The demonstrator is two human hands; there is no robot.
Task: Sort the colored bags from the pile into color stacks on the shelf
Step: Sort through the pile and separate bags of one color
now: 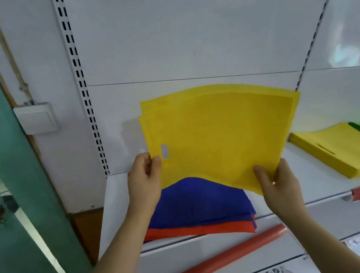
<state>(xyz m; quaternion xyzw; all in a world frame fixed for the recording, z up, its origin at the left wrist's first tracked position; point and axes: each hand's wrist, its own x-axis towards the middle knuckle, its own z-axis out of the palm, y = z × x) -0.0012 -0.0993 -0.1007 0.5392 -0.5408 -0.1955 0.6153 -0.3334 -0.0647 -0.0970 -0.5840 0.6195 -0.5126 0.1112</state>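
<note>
Hands hold yellow bags [221, 134] up over the shelf [319, 187]: left hand [145, 182] pinches one edge, right hand [276, 184] grips another. Blue bags [198, 201] lie beneath, near the shelf's left edge.

A single head-worn view looks forward and slightly down at a white shelf [319, 187], close enough that both forearms enter from six o'clock. The back panel [181, 30] fills twelve o'clock; a green door [2, 164] runs along nine o'clock. Wide-angle bending curves the slotted upright [79, 81], and the three o'clock edge is blurred, perhaps by glare.
</note>
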